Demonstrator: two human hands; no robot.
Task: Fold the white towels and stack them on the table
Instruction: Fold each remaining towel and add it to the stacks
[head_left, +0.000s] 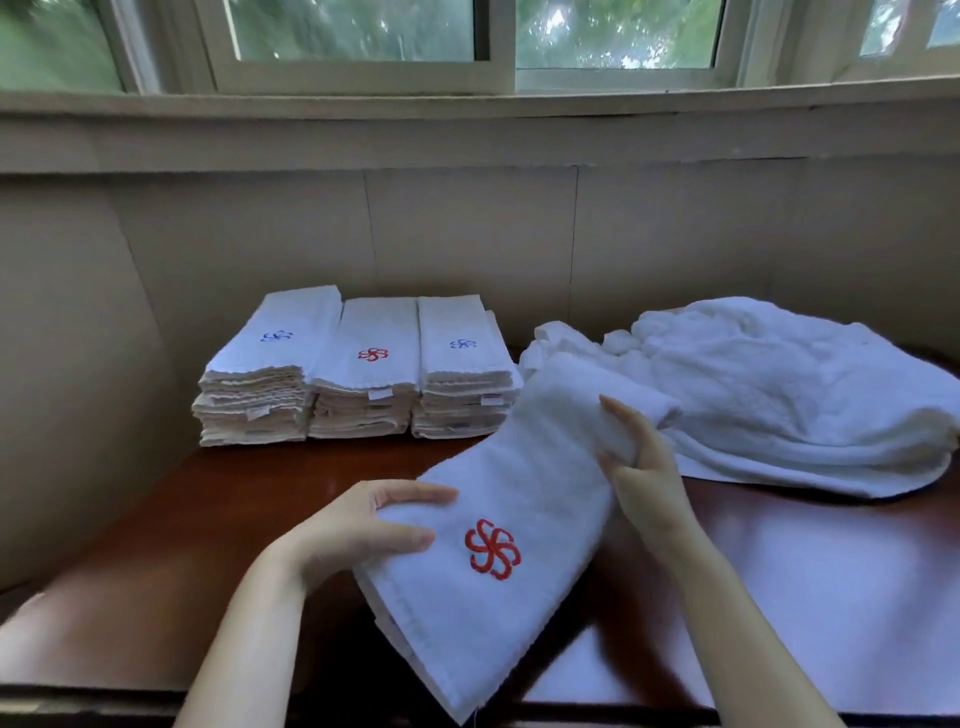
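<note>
Holding folded white terry towel with red pinwheel embroidery (519, 499) over dark red-brown wooden tabletop (810, 561), tilted, near end lower. Gripping towel's left edge with left hand (358, 525), fingers (415, 492) curled onto top face; clamping its far right part with right hand (644, 467), fingers wrapped round cloth. Noting three stacks of folded white towels (358, 374) behind towel, loose white towel heap (779, 384) to its right.

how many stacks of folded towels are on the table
3, side by side near the back wall: the left stack, blue emblem on top; the middle stack, red emblem; the right stack, blue emblem. Anything behind them would be hidden.
</note>
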